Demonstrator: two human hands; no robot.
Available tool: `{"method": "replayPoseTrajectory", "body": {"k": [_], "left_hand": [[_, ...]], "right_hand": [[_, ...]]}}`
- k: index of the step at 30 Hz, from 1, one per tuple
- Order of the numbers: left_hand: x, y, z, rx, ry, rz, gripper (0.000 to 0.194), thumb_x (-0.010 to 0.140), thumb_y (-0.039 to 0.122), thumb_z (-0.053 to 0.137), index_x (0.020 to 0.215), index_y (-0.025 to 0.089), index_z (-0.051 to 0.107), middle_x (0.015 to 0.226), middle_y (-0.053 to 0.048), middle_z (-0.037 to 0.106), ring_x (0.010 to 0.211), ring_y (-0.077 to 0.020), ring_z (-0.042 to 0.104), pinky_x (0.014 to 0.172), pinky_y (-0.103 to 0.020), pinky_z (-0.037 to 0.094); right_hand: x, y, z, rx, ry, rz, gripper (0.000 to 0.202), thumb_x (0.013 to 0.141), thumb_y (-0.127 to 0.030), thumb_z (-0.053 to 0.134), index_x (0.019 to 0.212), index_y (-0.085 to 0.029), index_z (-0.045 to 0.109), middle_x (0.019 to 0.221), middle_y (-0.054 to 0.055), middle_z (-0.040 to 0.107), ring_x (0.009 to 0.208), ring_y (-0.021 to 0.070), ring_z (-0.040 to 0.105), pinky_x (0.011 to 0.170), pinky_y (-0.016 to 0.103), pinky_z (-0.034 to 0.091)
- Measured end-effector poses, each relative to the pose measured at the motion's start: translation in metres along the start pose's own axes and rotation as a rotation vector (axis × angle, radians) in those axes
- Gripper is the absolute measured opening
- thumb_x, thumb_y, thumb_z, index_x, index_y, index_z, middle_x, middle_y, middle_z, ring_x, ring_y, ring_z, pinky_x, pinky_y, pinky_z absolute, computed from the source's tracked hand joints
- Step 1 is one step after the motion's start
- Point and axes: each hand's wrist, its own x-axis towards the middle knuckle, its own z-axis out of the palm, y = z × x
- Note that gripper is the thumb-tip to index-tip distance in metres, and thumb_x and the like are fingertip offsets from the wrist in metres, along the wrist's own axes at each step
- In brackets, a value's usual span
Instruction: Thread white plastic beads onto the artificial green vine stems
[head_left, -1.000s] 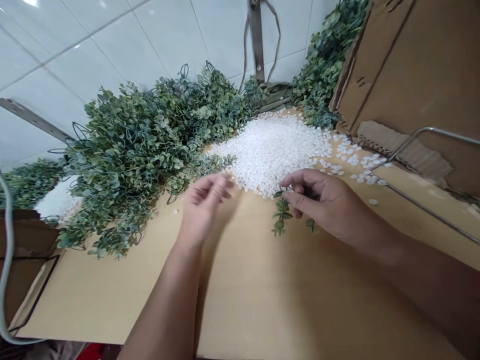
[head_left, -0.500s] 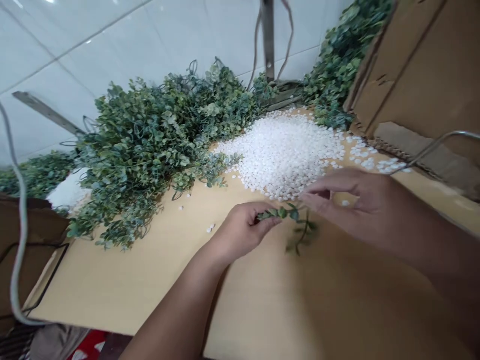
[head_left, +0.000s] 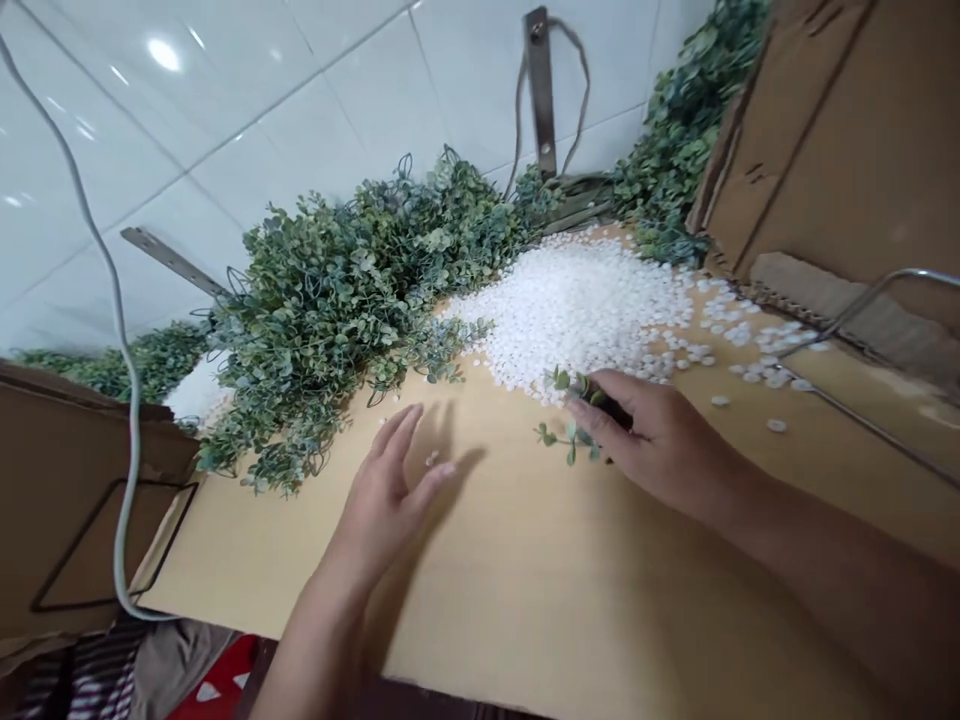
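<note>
My right hand is closed around a small artificial leaf sprig, whose green leaves stick out past the thumb and fingertips. The sprig is just in front of a heap of small white plastic pieces. Over the bare tabletop my left hand holds nothing, thumb and fingers apart. A couple of loose white bits lie close to its fingers. Behind it spreads a large pile of green artificial foliage.
Cardboard boxes stand at the right and left. A bent metal wire frame juts in at the right. A pale cable hangs down the left side. A tiled wall closes off the back.
My left hand has let go of the sprig, moved left and opened. My right hand has shifted left and now grips the sprig. The view has turned slightly left.
</note>
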Motion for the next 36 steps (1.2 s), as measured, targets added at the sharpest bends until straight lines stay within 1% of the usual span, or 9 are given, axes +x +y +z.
{"method": "replayPoseTrajectory", "body": {"k": [3, 5, 12, 17, 20, 24, 27, 32, 36], "left_hand": [[-0.013, -0.016, 0.012, 0.212, -0.107, 0.007, 0.077, 0.078, 0.056, 0.042, 0.135, 0.006, 0.031, 0.142, -0.025, 0.028, 0.132, -0.0353, 0.023, 0.104, -0.054, 0.025], [-0.011, -0.011, 0.024, 0.297, -0.146, 0.018, 0.077, 0.081, 0.056, 0.034, 0.136, 0.003, 0.026, 0.144, -0.025, 0.023, 0.135, -0.0338, 0.016, 0.106, -0.055, 0.017], [0.047, 0.049, 0.066, 0.252, -0.16, 0.102, 0.076, 0.081, 0.054, 0.039, 0.136, 0.004, 0.024, 0.145, -0.025, 0.019, 0.135, -0.0325, 0.012, 0.107, -0.052, 0.016], [0.071, 0.064, 0.079, 0.059, 0.032, 0.173, 0.067, 0.081, 0.042, 0.046, 0.132, 0.001, 0.032, 0.143, -0.027, 0.024, 0.134, -0.0326, 0.02, 0.106, -0.048, 0.022], [0.071, 0.049, 0.068, -0.066, 0.155, 0.216, 0.044, 0.079, 0.033, 0.05, 0.116, 0.008, 0.052, 0.125, -0.02, 0.048, 0.119, -0.028, 0.044, 0.1, -0.044, 0.034], [0.067, 0.027, 0.049, -0.185, 0.081, 0.158, 0.017, 0.077, 0.025, 0.053, 0.081, 0.016, 0.066, 0.085, -0.008, 0.064, 0.084, -0.0184, 0.059, 0.082, -0.034, 0.046], [0.066, 0.024, 0.048, -0.198, 0.024, 0.122, 0.015, 0.074, 0.028, 0.059, 0.082, 0.018, 0.067, 0.079, -0.004, 0.062, 0.069, -0.0144, 0.057, 0.069, -0.028, 0.047], [0.069, 0.032, 0.061, -0.108, 0.03, 0.2, 0.012, 0.073, 0.016, 0.057, 0.08, 0.019, 0.067, 0.076, -0.003, 0.061, 0.07, -0.0141, 0.056, 0.068, -0.028, 0.045], [0.072, 0.029, 0.064, -0.271, 0.056, 0.142, 0.009, 0.074, 0.018, 0.056, 0.073, 0.018, 0.066, 0.077, -0.004, 0.063, 0.074, -0.0157, 0.057, 0.072, -0.029, 0.044]], "right_hand": [[0.005, 0.0, -0.01, 0.17, 0.103, 0.082, 0.032, 0.084, -0.035, 0.044, 0.059, -0.02, 0.032, 0.049, -0.006, 0.03, 0.046, 0.0076, 0.031, 0.042, 0.021, 0.023], [0.007, 0.0, -0.015, 0.24, 0.169, 0.116, 0.031, 0.084, -0.036, 0.044, 0.058, -0.02, 0.036, 0.049, -0.006, 0.03, 0.046, 0.0075, 0.03, 0.042, 0.021, 0.023], [0.012, 0.005, -0.028, 0.336, 0.319, 0.212, 0.03, 0.082, -0.033, 0.045, 0.057, -0.019, 0.04, 0.051, -0.003, 0.039, 0.049, 0.0085, 0.036, 0.046, 0.022, 0.028], [0.014, 0.011, -0.026, 0.385, 0.196, 0.318, 0.022, 0.076, -0.024, 0.047, 0.056, -0.018, 0.041, 0.05, -0.005, 0.037, 0.045, 0.0071, 0.036, 0.042, 0.02, 0.028], [0.013, 0.01, -0.019, 0.498, 0.089, 0.366, 0.02, 0.075, -0.028, 0.049, 0.059, -0.018, 0.043, 0.047, -0.006, 0.036, 0.041, 0.0059, 0.035, 0.039, 0.019, 0.026], [0.012, 0.007, -0.013, 0.572, -0.04, 0.342, 0.029, 0.071, -0.041, 0.056, 0.059, -0.017, 0.045, 0.046, -0.007, 0.036, 0.041, 0.0051, 0.033, 0.039, 0.018, 0.027], [0.011, 0.004, -0.011, 0.611, -0.127, 0.395, 0.036, 0.065, -0.049, 0.061, 0.059, -0.017, 0.046, 0.046, -0.007, 0.038, 0.041, 0.0049, 0.033, 0.038, 0.019, 0.025], [0.007, 0.004, -0.001, 0.673, -0.198, 0.466, 0.038, 0.062, -0.049, 0.065, 0.059, -0.014, 0.05, 0.045, -0.006, 0.04, 0.04, 0.004, 0.034, 0.038, 0.018, 0.024], [0.004, 0.005, 0.01, 0.688, -0.179, 0.477, 0.036, 0.066, -0.047, 0.063, 0.06, -0.013, 0.053, 0.046, -0.006, 0.04, 0.041, 0.0035, 0.031, 0.039, 0.018, 0.023]]}}
